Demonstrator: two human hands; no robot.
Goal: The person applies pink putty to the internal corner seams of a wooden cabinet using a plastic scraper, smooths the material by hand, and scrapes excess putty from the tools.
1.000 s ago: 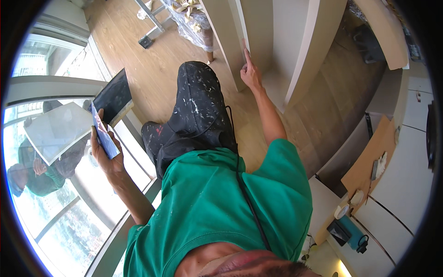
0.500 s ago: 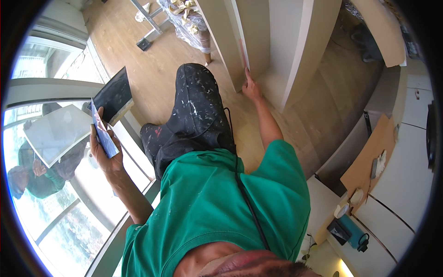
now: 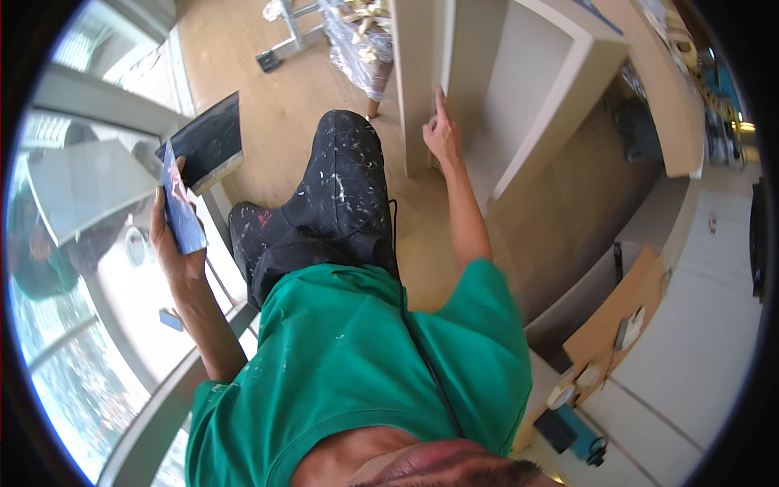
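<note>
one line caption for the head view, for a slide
Left hand holds a plastering hawk and blue trowel while the right hand presses a fingertip to a pale cabinet panel's edge.

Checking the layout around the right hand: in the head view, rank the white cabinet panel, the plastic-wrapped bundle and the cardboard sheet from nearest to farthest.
1. White cabinet panel: touched by the right hand.
2. Plastic-wrapped bundle: up and left, on the floor.
3. Cardboard sheet: far lower right.

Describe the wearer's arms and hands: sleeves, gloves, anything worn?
Both forearms are bare below short green T-shirt sleeves. The left hand and right hand have no gloves; no watch or rings can be made out. A thin black cable runs down the shirt front.
</note>
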